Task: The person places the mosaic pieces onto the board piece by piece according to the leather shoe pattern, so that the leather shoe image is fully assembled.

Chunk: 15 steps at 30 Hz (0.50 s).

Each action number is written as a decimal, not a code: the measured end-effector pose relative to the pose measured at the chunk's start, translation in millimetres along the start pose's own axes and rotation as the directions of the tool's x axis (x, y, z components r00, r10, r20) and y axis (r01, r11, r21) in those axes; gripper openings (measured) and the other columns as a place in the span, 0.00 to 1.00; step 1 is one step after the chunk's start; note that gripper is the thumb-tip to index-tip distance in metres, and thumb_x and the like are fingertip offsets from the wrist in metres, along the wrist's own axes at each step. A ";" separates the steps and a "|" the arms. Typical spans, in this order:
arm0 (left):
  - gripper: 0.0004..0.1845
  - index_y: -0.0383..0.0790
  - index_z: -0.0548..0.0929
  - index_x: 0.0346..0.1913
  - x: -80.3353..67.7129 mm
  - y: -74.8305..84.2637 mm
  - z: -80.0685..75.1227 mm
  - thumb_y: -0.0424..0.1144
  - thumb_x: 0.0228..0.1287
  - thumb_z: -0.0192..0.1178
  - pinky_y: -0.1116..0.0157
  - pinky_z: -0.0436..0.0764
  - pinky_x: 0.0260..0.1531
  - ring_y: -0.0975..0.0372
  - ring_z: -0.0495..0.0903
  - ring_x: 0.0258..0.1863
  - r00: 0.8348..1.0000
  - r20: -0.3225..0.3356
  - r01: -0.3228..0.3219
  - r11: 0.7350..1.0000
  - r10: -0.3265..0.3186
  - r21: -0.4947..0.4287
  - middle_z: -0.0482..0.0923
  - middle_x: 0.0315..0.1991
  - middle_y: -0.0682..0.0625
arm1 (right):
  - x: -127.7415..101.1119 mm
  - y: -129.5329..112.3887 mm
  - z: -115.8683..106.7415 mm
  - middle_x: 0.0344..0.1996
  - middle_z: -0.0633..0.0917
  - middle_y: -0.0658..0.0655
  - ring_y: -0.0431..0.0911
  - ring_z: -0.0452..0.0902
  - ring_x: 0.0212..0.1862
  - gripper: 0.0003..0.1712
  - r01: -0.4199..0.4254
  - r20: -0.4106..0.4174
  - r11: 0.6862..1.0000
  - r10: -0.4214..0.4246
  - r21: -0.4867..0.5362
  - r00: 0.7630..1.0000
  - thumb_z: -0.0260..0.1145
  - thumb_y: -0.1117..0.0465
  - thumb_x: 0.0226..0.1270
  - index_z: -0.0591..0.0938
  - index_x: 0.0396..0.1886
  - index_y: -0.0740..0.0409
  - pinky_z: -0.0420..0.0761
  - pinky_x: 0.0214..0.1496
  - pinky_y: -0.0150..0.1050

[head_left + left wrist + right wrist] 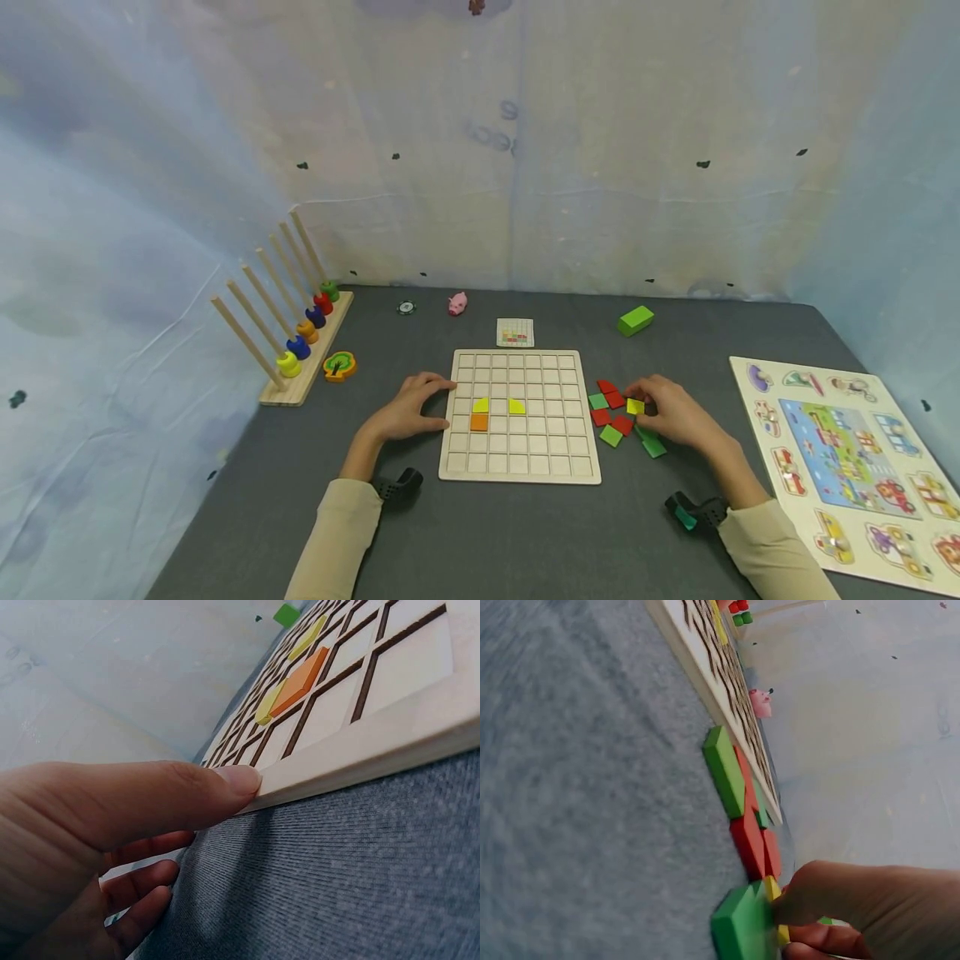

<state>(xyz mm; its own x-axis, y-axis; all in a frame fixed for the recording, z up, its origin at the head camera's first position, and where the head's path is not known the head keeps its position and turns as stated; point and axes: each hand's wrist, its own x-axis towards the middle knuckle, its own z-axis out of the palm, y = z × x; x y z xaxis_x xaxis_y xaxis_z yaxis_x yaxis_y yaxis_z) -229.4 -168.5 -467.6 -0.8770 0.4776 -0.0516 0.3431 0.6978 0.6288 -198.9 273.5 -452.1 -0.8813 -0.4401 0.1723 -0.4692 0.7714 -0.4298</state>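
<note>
Head view: left hand (403,412) spread, right hand (672,410) pinching a yellow square (635,407).
Left touches the gridded board (537,443) at nine o'clock; on it, yellow pieces (517,407), an orange tile (479,422); over past three o'clock, red tiles (614,400) and green tiles (611,436) beside the square.

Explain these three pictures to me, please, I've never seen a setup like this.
No robot here, just a person's bare left hand and right hand. The wide picture looks down from the person's head; the other two are taken from the left and right wrists. On the dark grey surface lie a gridded board, loose coloured tiles, a peg rack and a picture puzzle. The left hand touches the board's edge; the right pinches a yellow tile.
</note>
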 end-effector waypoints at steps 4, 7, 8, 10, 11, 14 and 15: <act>0.33 0.47 0.70 0.64 0.2 -0.2 0.0 0.42 0.54 0.68 0.46 0.61 0.57 0.51 0.57 0.61 1.000 -0.001 -0.005 1.000 0.005 0.006 0.63 0.62 0.46 | -0.2 3.7 -0.7 0.35 0.80 0.57 0.47 0.73 0.35 0.17 -0.029 -0.011 1.000 0.029 -0.012 1.000 0.69 0.66 0.51 0.81 0.43 0.66 0.73 0.37 0.43; 0.33 0.46 0.70 0.64 0.1 -0.2 0.1 0.42 0.54 0.68 0.46 0.61 0.58 0.51 0.57 0.61 1.000 -0.001 -0.009 1.000 0.009 0.008 0.62 0.62 0.46 | 0.5 6.0 -2.3 0.30 0.80 0.54 0.44 0.73 0.30 0.14 -0.060 -0.025 0.998 0.060 -0.005 0.998 0.70 0.64 0.51 0.83 0.39 0.64 0.72 0.32 0.38; 0.33 0.46 0.70 0.64 0.0 -0.3 0.1 0.41 0.54 0.68 0.46 0.61 0.58 0.51 0.57 0.61 1.000 -0.001 -0.009 1.000 0.009 0.009 0.62 0.62 0.46 | 1.2 6.5 -2.6 0.28 0.80 0.53 0.43 0.72 0.29 0.13 -0.066 -0.030 0.998 0.066 -0.006 0.997 0.70 0.63 0.51 0.84 0.38 0.63 0.71 0.31 0.37; 0.33 0.46 0.71 0.64 -0.2 -0.4 0.2 0.41 0.54 0.68 0.46 0.61 0.58 0.51 0.57 0.61 1.000 -0.002 -0.010 1.000 0.010 0.012 0.62 0.62 0.46 | 3.1 5.6 -2.8 0.26 0.80 0.51 0.41 0.71 0.28 0.12 -0.073 -0.044 0.997 0.073 -0.002 0.996 0.70 0.62 0.51 0.85 0.37 0.62 0.70 0.30 0.36; 0.33 0.46 0.70 0.64 -0.4 -0.1 0.3 0.41 0.54 0.68 0.46 0.61 0.58 0.51 0.57 0.61 1.000 -0.002 -0.009 1.000 0.009 0.012 0.62 0.62 0.46 | 4.6 4.4 -2.4 0.27 0.80 0.51 0.41 0.71 0.28 0.12 -0.070 -0.053 0.998 0.070 0.001 0.996 0.71 0.62 0.51 0.85 0.37 0.61 0.70 0.30 0.36; 0.33 0.46 0.70 0.64 -0.7 -0.2 0.3 0.41 0.54 0.68 0.46 0.61 0.58 0.51 0.57 0.61 1.000 -0.004 -0.010 1.000 0.010 0.013 0.62 0.62 0.46 | 11.1 -1.9 1.1 0.30 0.80 0.51 0.42 0.72 0.31 0.13 -0.032 -0.065 0.999 0.034 0.032 0.997 0.71 0.61 0.51 0.85 0.38 0.60 0.72 0.32 0.37; 0.33 0.46 0.70 0.64 -0.7 -0.2 0.3 0.41 0.54 0.68 0.46 0.61 0.58 0.51 0.57 0.61 1.000 -0.006 -0.012 1.000 0.012 0.012 0.62 0.62 0.46 | 13.9 -5.1 3.0 0.30 0.79 0.51 0.43 0.72 0.31 0.13 -0.009 -0.065 0.999 0.012 0.047 0.998 0.72 0.61 0.52 0.85 0.38 0.59 0.72 0.32 0.37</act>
<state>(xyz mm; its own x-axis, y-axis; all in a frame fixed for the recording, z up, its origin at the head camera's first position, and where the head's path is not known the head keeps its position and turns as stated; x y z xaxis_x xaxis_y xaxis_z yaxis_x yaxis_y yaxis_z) -228.8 -168.8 -467.9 -0.8749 0.4827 -0.0399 0.3572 0.6986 0.6199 -208.5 262.1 -450.2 -0.8887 -0.4000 0.2242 -0.4581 0.7530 -0.4724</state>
